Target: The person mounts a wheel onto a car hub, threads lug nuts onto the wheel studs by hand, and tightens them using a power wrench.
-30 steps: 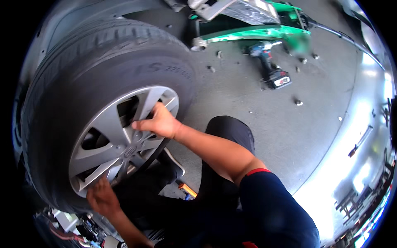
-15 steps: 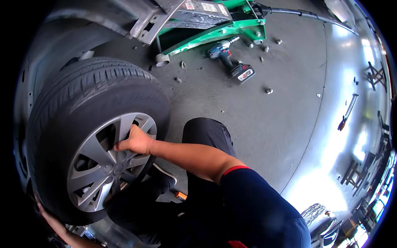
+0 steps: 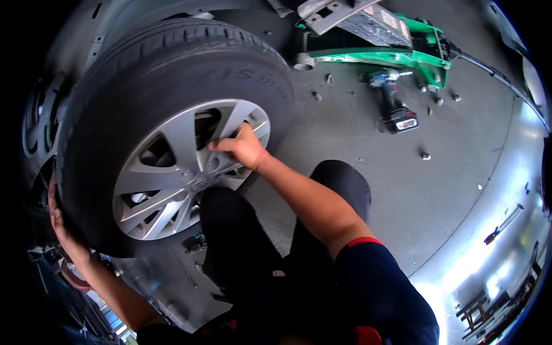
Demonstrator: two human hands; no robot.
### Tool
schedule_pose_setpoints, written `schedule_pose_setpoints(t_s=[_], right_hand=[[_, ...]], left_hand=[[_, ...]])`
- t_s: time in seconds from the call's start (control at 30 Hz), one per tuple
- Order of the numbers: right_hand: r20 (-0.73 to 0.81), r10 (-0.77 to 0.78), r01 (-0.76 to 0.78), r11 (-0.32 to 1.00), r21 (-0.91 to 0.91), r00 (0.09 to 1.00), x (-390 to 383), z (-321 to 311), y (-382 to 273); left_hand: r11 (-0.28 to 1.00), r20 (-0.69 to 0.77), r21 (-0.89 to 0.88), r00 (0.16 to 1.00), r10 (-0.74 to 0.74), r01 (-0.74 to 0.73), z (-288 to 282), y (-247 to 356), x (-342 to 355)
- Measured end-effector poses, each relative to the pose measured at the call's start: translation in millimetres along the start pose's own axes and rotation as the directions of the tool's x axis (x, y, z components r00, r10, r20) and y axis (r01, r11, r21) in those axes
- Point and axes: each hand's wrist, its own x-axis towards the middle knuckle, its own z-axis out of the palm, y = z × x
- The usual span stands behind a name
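Note:
A car wheel with a black tyre (image 3: pixel 98 190) and a silver multi-spoke rim (image 3: pixel 184 144) stands close before me, beside the car's body. My right hand (image 3: pixel 244 148) grips a spoke near the rim's right edge, thumb lying over the front and fingers hidden in the gap behind. Low on the tyre's left side, my left hand (image 3: pixel 64 230) presses round the tread, its fingers pointing up along it. Both arms bear on the wheel from opposite sides. My bent knee (image 3: pixel 230 210) covers the rim's lower right part.
A green floor jack (image 3: pixel 374 57) lies at the far right under a metal part. Near it are a cordless impact wrench (image 3: pixel 394 100) and several lug nuts, one nut (image 3: pixel 425 156) nearer me. A long-handled tool (image 3: pixel 505 224) rests on the floor at right. The car's fender (image 3: pixel 129 20) arches above.
The wheel now sits higher and further right in view, as do the jack and impact wrench; my view has shifted. More of my left forearm shows. Both hands keep their hold.

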Motion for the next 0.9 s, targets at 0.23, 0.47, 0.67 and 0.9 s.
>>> schedule_pose_setpoints(t_s=[0.23,0.47,0.67,0.9], right_hand=[[0.015,0.178,-0.177,0.982,-0.061,0.984,3.5,-0.1,-3.6],[-0.010,0.099,-0.100,0.988,-0.120,0.995,-6.3,10.7,-14.8],[0.048,0.147,-0.142,0.986,-0.090,0.988,0.0,3.3,-16.3],[-0.036,0.089,-0.095,0.871,-0.483,0.995,-26.1,-21.2,-36.1]], left_hand=[[0.981,-0.082,0.192,0.997,0.012,0.004,3.8,28.6,-8.9],[0.947,-0.160,0.316,0.987,-0.003,0.054,-11.1,4.5,4.4],[0.968,-0.189,0.248,0.982,0.001,0.047,-4.3,2.7,-7.0],[0.882,-0.162,0.471,0.985,0.059,0.025,-36.0,-39.6,-8.4]])
